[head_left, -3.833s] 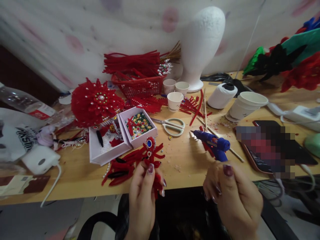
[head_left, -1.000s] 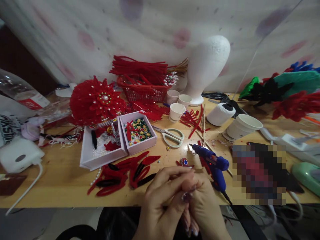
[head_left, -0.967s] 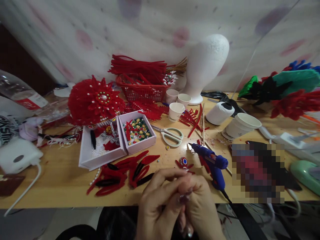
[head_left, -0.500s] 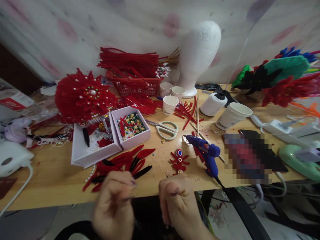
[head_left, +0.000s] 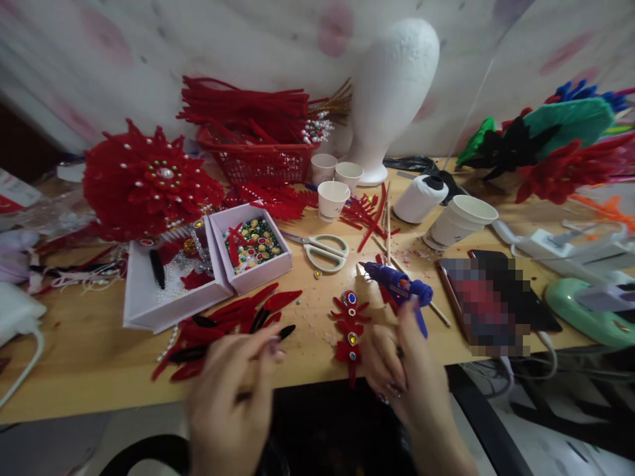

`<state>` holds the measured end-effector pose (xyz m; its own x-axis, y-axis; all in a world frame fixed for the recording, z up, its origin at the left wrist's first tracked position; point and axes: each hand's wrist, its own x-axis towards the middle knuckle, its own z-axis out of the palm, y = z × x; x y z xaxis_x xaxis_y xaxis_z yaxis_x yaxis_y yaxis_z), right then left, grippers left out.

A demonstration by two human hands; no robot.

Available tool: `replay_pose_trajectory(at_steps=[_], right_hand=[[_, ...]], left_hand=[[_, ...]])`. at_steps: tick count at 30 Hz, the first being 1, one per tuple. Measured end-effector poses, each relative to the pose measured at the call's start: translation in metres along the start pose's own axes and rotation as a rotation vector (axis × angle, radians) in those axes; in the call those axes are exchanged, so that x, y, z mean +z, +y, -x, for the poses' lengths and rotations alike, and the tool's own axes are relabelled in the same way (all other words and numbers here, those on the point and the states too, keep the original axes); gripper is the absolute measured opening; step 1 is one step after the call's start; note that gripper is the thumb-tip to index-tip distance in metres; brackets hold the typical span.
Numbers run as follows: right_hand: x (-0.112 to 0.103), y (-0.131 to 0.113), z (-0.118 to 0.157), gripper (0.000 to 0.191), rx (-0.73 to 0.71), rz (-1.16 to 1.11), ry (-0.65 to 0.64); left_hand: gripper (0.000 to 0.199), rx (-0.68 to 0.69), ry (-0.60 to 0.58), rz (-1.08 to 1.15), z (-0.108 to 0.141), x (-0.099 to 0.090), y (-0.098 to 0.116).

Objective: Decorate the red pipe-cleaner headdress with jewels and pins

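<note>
My left hand (head_left: 231, 396) is raised in front of the table edge, thumb and index fingertip pinched together; whatever lies between them is too small or hidden. Behind it lies a pile of red and black velvety petals (head_left: 233, 314). My right hand (head_left: 414, 370) has its thumb lifted away from the curled fingers, with nothing visible in it. The thumb overlaps the handle of a blue hot glue gun (head_left: 397, 281), which lies on the table. Just left of the right fingers rests a red velvety ornament (head_left: 352, 324) set with blue and yellow gems.
Beige-handled scissors (head_left: 326, 254) lie mid-table beside a white box of beads (head_left: 262, 274). Paper cups (head_left: 333, 200), a thread spool (head_left: 421, 199) and a foam head (head_left: 394, 86) stand behind. Phones (head_left: 454, 311) lie to the right. A red basket (head_left: 262, 162) holds fuzzy stems.
My right hand has moved right, up to the glue gun's handle, and its thumb has lifted off the fist. My left hand has shifted slightly right. The view has tilted a little.
</note>
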<state>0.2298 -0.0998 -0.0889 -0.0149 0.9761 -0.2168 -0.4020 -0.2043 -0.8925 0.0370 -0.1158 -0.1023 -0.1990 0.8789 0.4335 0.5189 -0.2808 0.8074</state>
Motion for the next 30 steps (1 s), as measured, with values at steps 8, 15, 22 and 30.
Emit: replay_pose_trajectory(at_steps=[8,15,22,30], right_hand=[[0.018,-0.003,-0.023,0.066,0.515,-0.788,-0.491],[0.024,-0.003,-0.021,0.058,0.522,-0.797,-0.295],[0.034,-0.007,-0.019,0.038,0.628,-0.723,-0.275],[0.045,-0.002,-0.018,0.03,0.558,-0.79,-0.238]], left_hand=[[0.018,-0.215,0.002,0.208,-0.013,0.031,0.016],[0.029,-0.553,0.04,0.659,-0.018,0.032,0.007],[0.009,-0.3,0.176,0.502,-0.015,0.026,0.01],[0.02,0.28,-0.035,-0.137,-0.021,0.016,0.024]])
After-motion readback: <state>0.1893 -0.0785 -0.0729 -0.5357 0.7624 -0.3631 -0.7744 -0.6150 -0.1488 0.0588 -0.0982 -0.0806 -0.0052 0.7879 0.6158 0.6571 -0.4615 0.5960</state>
